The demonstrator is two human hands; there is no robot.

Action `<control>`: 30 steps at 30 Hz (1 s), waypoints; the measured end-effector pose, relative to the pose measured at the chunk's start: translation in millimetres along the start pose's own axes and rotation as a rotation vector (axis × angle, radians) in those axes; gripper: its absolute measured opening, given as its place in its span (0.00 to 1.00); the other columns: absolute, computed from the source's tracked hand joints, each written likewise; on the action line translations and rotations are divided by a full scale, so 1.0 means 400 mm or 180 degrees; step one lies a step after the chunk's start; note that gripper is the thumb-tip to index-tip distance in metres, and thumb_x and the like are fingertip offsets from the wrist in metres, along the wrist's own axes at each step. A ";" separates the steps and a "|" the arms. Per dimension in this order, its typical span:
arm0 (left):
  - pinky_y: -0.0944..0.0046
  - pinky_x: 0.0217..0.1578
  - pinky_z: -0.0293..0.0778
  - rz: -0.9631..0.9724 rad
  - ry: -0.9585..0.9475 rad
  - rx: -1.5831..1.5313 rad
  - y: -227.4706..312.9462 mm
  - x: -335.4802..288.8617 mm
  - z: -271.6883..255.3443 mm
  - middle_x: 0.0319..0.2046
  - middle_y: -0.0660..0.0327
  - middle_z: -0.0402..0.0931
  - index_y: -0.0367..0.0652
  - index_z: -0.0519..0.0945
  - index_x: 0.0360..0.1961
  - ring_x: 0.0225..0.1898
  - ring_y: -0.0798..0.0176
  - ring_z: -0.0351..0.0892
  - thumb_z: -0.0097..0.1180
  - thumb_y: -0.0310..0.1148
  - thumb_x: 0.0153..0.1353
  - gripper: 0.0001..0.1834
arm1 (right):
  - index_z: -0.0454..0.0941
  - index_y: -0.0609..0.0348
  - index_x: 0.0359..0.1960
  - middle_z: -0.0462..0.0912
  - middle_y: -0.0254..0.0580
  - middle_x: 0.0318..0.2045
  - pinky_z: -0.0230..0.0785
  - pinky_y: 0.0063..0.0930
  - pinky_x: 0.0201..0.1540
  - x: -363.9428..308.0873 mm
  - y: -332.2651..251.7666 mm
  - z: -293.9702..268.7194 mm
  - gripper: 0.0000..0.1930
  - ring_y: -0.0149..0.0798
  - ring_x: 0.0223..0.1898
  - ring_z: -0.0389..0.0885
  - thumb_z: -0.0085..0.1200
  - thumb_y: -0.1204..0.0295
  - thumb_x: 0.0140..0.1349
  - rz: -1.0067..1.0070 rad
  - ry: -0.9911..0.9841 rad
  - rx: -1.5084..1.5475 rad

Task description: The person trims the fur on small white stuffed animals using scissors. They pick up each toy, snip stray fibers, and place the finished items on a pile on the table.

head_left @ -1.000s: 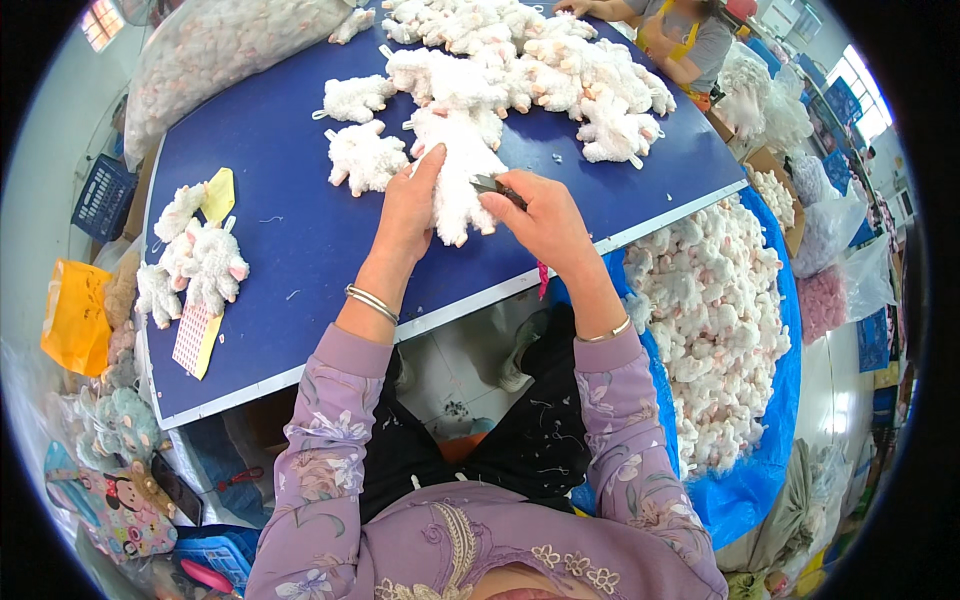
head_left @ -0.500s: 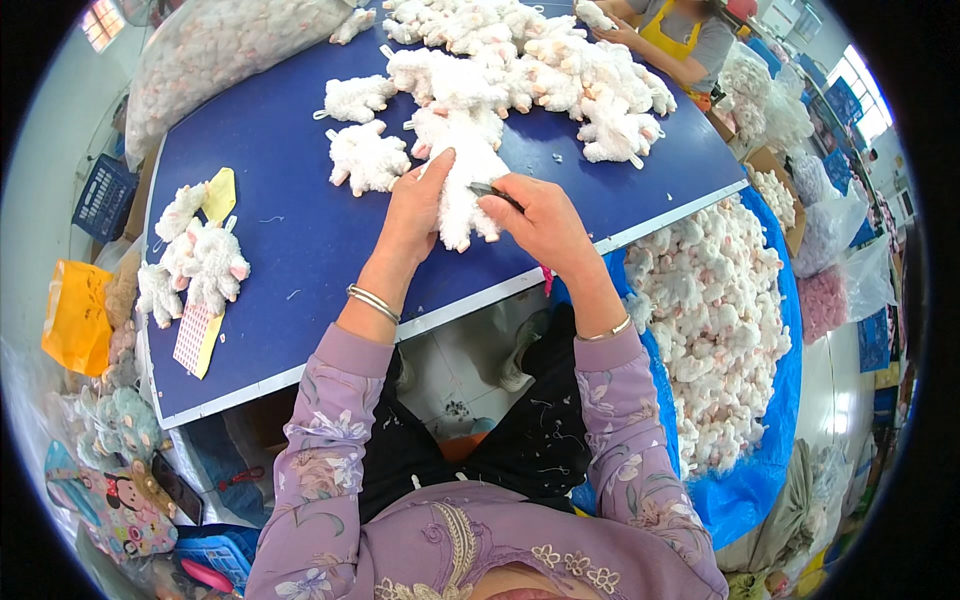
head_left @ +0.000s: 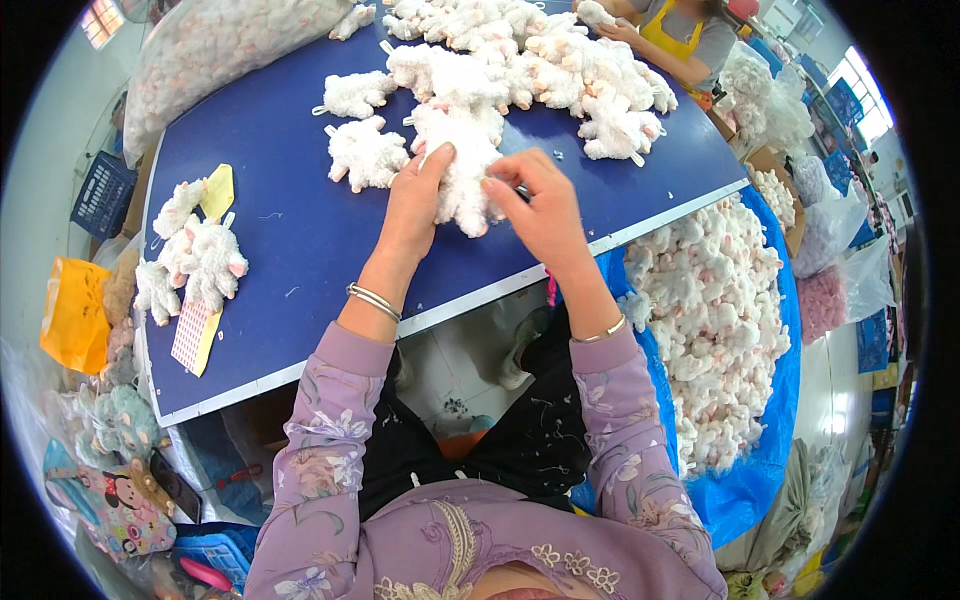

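A white fluffy plush toy (head_left: 465,185), with small pinkish feet, is held over the near part of the blue table. My left hand (head_left: 412,205) grips it from the left, thumb on top. My right hand (head_left: 545,212) is closed at the toy's right side, thumb and forefinger pinched together at its fur. A small dark hand tool (head_left: 523,190) shows between those fingers; most of it is hidden, so its exact kind is unclear. Close by lie two loose plush toys (head_left: 367,154), left of the one I hold.
The blue table (head_left: 330,260) carries a heap of white plush toys (head_left: 590,75) and, at left, several toys (head_left: 210,265) beside yellow paper. A blue-lined container (head_left: 780,400) full of plush stands at right. Across the table sits a co-worker in a yellow apron (head_left: 668,38).
My right hand has turned and its fingers have curled in, so the dark tool shows less. The held toy has risen slightly away from the table's near edge.
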State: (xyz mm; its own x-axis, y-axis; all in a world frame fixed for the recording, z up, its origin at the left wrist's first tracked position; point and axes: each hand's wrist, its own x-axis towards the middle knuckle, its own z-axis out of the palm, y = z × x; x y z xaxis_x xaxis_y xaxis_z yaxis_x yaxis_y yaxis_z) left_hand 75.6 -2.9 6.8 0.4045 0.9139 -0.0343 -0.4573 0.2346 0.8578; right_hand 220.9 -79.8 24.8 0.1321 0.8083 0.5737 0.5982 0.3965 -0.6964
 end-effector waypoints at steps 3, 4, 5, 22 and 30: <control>0.66 0.37 0.75 0.0117 0.0019 0.0050 -0.009 0.001 0.002 0.39 0.58 0.78 0.35 0.76 0.45 0.39 0.66 0.79 0.51 0.39 0.65 0.17 | 0.78 0.64 0.32 0.77 0.43 0.26 0.68 0.29 0.32 -0.002 0.041 0.011 0.06 0.38 0.27 0.76 0.58 0.73 0.58 0.0205 0.0287 0.0026; 0.67 0.36 0.75 0.0113 0.0031 -0.0001 -0.005 0.001 0.001 0.38 0.59 0.78 0.36 0.76 0.44 0.38 0.67 0.79 0.51 0.39 0.65 0.16 | 0.76 0.64 0.31 0.77 0.43 0.23 0.68 0.29 0.30 0.006 0.048 0.002 0.06 0.36 0.25 0.76 0.57 0.74 0.59 0.0414 0.0711 0.0005; 0.68 0.35 0.75 0.0107 0.0042 -0.0054 0.001 0.002 -0.001 0.37 0.60 0.78 0.37 0.76 0.44 0.38 0.67 0.79 0.51 0.40 0.65 0.16 | 0.77 0.64 0.29 0.77 0.41 0.21 0.67 0.29 0.30 0.013 0.054 -0.018 0.06 0.35 0.25 0.76 0.57 0.73 0.60 0.0707 0.0922 0.0059; 0.74 0.24 0.68 0.0541 -0.0087 0.0847 0.000 -0.011 0.013 0.32 0.66 0.76 0.40 0.74 0.47 0.28 0.76 0.73 0.54 0.46 0.63 0.20 | 0.66 0.66 0.56 0.77 0.44 0.47 0.78 0.31 0.43 -0.009 0.019 -0.003 0.18 0.34 0.44 0.79 0.48 0.80 0.63 0.1436 0.0356 0.2792; 0.76 0.16 0.63 0.0582 0.0019 0.1067 -0.004 -0.016 0.023 0.24 0.66 0.76 0.38 0.77 0.41 0.16 0.78 0.68 0.58 0.36 0.61 0.13 | 0.73 0.64 0.52 0.78 0.37 0.40 0.70 0.21 0.36 -0.009 0.067 -0.028 0.18 0.26 0.37 0.76 0.41 0.63 0.70 0.1263 0.0448 0.1869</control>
State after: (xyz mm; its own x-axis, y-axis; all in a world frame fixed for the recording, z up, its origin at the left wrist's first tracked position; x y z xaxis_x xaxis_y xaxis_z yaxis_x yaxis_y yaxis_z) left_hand 81.1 -12.2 10.3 0.3351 0.9328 0.1327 -0.2366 -0.0530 0.9702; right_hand 245.3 -76.9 8.7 0.3756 0.8918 0.2521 -0.0341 0.2852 -0.9579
